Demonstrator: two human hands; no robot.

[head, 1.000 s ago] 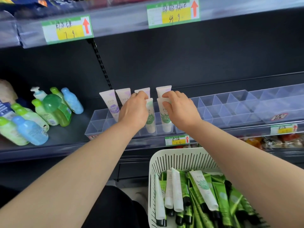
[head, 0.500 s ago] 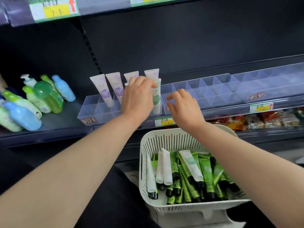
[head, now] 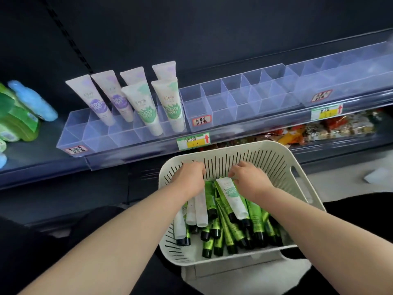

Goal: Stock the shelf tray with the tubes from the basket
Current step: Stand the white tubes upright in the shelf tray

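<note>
The white slotted basket [head: 297, 188] sits below the shelf and holds several green tubes [head: 229, 228] with black caps and a few white ones. My left hand [head: 189, 177] reaches into its far left side, fingers curled over the top ends of the plain white tubes [head: 197, 211]. My right hand [head: 249, 180] pinches the crimped end of a white tube with green print [head: 232, 198] lying on the pile. On the shelf, the clear divided tray [head: 100, 141] holds white tubes with purple print [head: 95, 103] in its back row and two with green print [head: 170, 103] in front of them.
More clear divided trays [head: 234, 103] run along the shelf to the right. Green and blue bottles [head: 25, 116] stand at the far left. A yellow-green price tag [head: 193, 141] hangs on the shelf's front rail, with packaged snacks [head: 319, 130] on the shelf below.
Both hands have left the shelf tray and dropped into the basket. The two green-print tubes now stand in the tray on their own. The view has tilted downward.
</note>
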